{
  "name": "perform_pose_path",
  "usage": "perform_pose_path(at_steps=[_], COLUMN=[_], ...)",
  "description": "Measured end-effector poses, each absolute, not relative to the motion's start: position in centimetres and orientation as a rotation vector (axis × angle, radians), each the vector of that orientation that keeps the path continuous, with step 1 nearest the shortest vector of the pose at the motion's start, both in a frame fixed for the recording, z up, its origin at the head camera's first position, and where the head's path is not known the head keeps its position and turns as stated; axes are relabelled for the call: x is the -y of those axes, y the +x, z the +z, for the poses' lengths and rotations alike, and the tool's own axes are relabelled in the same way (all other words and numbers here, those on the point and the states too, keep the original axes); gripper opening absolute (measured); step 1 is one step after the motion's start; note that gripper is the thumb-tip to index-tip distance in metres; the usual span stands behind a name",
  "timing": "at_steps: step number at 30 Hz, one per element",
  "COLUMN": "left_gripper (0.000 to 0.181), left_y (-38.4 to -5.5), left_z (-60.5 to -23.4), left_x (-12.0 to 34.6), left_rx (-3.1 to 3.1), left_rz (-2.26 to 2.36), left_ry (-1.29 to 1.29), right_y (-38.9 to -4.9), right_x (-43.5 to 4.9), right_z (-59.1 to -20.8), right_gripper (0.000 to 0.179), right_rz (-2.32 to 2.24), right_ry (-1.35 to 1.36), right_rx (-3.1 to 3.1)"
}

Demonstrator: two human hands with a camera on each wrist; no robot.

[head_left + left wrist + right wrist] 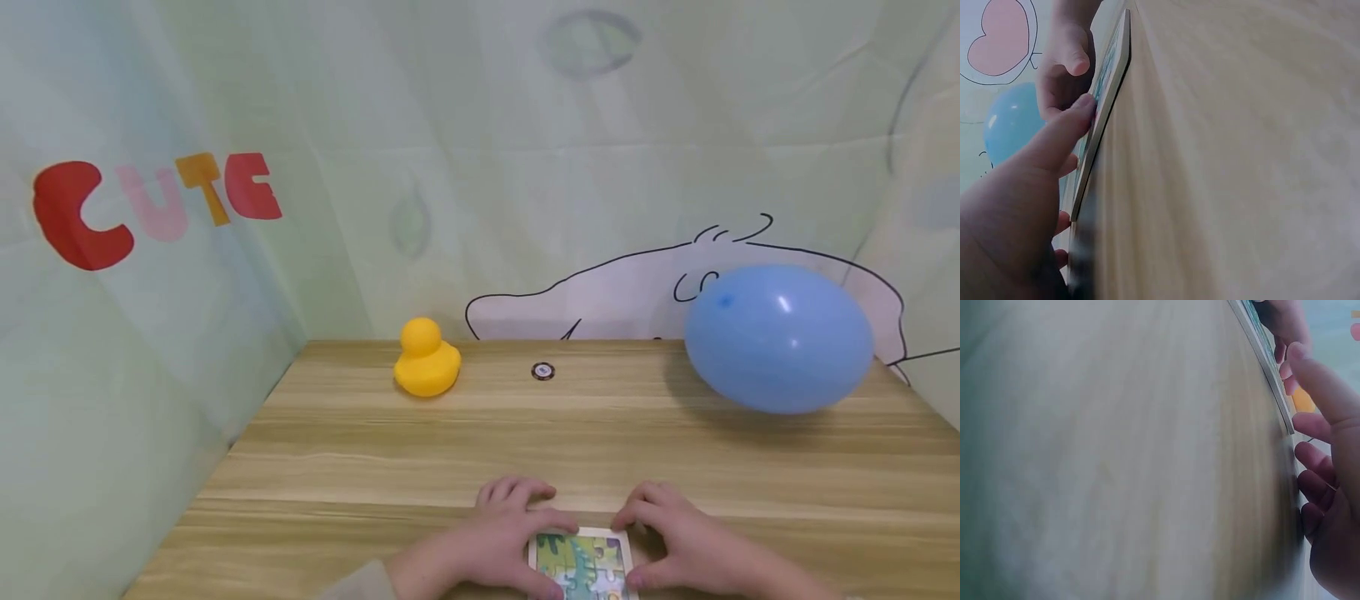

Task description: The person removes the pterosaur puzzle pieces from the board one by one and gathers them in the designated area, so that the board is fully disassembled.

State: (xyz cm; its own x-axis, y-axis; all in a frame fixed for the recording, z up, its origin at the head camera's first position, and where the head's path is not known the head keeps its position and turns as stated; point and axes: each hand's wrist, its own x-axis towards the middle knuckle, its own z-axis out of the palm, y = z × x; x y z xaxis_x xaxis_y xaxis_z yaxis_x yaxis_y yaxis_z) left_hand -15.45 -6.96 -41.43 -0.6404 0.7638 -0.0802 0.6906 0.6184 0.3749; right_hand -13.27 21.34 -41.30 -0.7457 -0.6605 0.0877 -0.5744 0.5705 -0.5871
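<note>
A small jigsaw puzzle (585, 565) in a white-edged frame lies flat near the table's front edge. Its picture is green and teal. My left hand (506, 533) reaches over its left side, with the thumb on the picture and the index finger at the far edge. The other left fingers spread beyond it onto the table. Along the right side is my right hand (678, 542), its bent index fingertip by the far right corner and its thumb tip at the right edge. In the left wrist view the puzzle's side (1110, 94) shows as a thin board.
A yellow rubber duck (427, 362) sits at the back left of the wooden table (450, 458). Right of it lies a round dark-rimmed chip (543, 371). A blue balloon (780, 337) rests at the back right. Printed cloth (450, 167) hangs behind and to the left.
</note>
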Motion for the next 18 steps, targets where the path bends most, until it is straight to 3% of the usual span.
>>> perform_pose_path(at_steps=[18], left_gripper=[0.062], left_y=[-15.41], left_z=[-41.27], left_x=[6.98], left_rx=[-2.627], left_rz=[0.431], left_ry=[1.188], right_y=[-12.63], right_x=[-20.51], right_z=[-41.26], right_gripper=[0.039], right_rz=[-0.866], right_ry=[-0.931], right_rx=[-2.711])
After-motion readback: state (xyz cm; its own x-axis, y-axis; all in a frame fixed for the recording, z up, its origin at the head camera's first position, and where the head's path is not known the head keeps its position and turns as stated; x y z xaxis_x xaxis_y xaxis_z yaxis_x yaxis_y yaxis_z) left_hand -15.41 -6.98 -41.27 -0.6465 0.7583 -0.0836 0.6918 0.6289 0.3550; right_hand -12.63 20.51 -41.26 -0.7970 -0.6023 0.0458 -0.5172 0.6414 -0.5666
